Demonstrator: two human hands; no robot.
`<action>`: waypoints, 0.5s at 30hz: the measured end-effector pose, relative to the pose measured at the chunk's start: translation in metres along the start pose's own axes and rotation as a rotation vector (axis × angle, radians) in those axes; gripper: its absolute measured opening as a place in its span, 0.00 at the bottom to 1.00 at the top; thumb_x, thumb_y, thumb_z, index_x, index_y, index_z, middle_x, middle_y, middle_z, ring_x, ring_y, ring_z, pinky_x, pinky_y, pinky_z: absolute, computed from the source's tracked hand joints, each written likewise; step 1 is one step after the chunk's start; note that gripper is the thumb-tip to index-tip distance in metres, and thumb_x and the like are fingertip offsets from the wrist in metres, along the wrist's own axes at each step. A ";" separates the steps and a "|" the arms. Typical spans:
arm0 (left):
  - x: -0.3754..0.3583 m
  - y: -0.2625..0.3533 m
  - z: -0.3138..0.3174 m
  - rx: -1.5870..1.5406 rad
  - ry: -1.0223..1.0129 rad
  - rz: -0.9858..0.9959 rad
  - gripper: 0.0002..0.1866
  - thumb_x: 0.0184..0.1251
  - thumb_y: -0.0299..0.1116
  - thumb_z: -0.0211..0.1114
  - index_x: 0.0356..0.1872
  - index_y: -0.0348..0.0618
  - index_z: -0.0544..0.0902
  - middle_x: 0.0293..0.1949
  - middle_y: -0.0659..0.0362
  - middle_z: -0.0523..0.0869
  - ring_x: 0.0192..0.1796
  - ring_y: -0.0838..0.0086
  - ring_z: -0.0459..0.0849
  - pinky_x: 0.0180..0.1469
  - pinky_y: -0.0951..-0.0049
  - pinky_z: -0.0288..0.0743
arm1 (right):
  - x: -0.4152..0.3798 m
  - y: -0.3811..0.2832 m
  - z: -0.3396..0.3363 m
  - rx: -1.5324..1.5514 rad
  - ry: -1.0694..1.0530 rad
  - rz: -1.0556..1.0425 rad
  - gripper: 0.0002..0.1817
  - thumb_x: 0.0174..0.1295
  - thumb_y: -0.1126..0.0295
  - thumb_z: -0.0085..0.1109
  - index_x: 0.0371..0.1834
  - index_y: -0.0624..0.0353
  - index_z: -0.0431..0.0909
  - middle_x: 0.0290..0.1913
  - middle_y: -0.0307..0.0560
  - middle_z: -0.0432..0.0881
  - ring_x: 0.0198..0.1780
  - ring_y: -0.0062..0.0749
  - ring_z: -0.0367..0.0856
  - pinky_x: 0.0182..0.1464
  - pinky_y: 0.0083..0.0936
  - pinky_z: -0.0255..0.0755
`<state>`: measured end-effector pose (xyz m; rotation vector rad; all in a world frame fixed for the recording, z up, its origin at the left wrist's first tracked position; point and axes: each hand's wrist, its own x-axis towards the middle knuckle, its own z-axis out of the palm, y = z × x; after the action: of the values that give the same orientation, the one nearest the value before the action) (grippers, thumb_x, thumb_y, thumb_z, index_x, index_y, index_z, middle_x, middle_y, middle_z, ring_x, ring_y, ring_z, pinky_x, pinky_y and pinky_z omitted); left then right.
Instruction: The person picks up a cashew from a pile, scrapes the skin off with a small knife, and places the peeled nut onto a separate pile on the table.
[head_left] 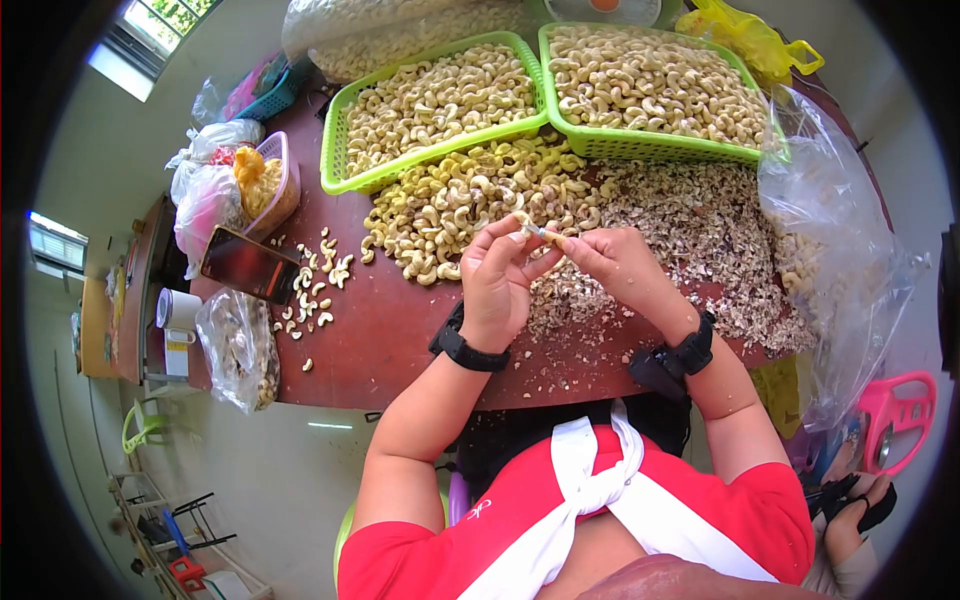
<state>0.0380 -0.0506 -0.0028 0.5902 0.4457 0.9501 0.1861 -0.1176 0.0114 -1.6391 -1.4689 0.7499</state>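
though small, cashew (527, 223) within left grip (499, 285)

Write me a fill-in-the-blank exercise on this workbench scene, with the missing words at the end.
1. A black band is worn on the ____ of both the left hand and the right hand.
2. A nut is pinched by the ____ hand, while the other holds a small tool.
3. The two baskets of cashews are ____ in colour.
4. Most of the brownish flakes lie to the ____ of the loose cashews.

Missing words: wrist; left; green; right.
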 end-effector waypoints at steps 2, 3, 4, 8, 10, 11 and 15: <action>0.001 0.001 0.000 0.011 0.005 -0.001 0.09 0.57 0.22 0.50 0.40 0.34 0.73 0.34 0.51 0.81 0.41 0.66 0.81 0.45 0.63 0.79 | 0.000 -0.002 0.000 -0.034 -0.017 0.010 0.23 0.59 0.55 0.49 0.18 0.65 0.74 0.14 0.50 0.70 0.16 0.35 0.68 0.21 0.29 0.61; 0.001 0.001 -0.001 0.022 0.014 -0.005 0.10 0.57 0.22 0.50 0.40 0.34 0.73 0.34 0.51 0.81 0.41 0.66 0.81 0.44 0.63 0.79 | 0.000 -0.001 0.001 -0.034 -0.018 0.011 0.23 0.59 0.55 0.49 0.18 0.65 0.74 0.14 0.50 0.70 0.16 0.35 0.68 0.21 0.29 0.61; 0.002 0.001 -0.001 0.033 0.024 -0.010 0.10 0.57 0.22 0.50 0.40 0.33 0.73 0.34 0.51 0.81 0.41 0.65 0.81 0.44 0.63 0.79 | 0.001 0.001 0.002 -0.035 -0.015 -0.008 0.22 0.59 0.55 0.49 0.19 0.65 0.74 0.14 0.51 0.70 0.16 0.36 0.69 0.21 0.29 0.62; 0.002 0.000 -0.004 0.063 0.035 0.000 0.09 0.56 0.22 0.51 0.39 0.33 0.73 0.32 0.52 0.81 0.40 0.66 0.81 0.44 0.63 0.79 | 0.001 -0.001 0.002 -0.044 -0.024 -0.010 0.21 0.58 0.56 0.49 0.20 0.64 0.76 0.16 0.52 0.72 0.18 0.39 0.71 0.22 0.30 0.63; 0.001 0.000 -0.004 0.092 0.064 0.029 0.08 0.56 0.23 0.51 0.37 0.33 0.73 0.31 0.53 0.80 0.38 0.67 0.81 0.43 0.63 0.80 | 0.001 -0.001 0.003 -0.061 -0.030 -0.002 0.20 0.58 0.56 0.49 0.20 0.64 0.76 0.16 0.52 0.72 0.18 0.39 0.71 0.22 0.31 0.63; 0.000 -0.001 -0.003 0.092 0.064 0.029 0.08 0.56 0.23 0.51 0.37 0.33 0.73 0.31 0.53 0.80 0.38 0.67 0.81 0.43 0.63 0.80 | 0.001 -0.001 0.003 -0.079 -0.035 0.006 0.20 0.58 0.57 0.49 0.21 0.64 0.76 0.16 0.52 0.72 0.18 0.39 0.71 0.22 0.31 0.63; -0.002 -0.002 0.000 0.071 0.114 0.041 0.07 0.54 0.24 0.51 0.34 0.34 0.73 0.29 0.55 0.79 0.35 0.68 0.81 0.42 0.62 0.79 | 0.001 -0.002 0.004 -0.071 -0.013 -0.003 0.20 0.58 0.57 0.49 0.20 0.64 0.76 0.16 0.53 0.72 0.18 0.39 0.71 0.23 0.31 0.63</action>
<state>0.0378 -0.0529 -0.0039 0.6128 0.5730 1.0137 0.1822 -0.1161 0.0110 -1.6877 -1.5220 0.7158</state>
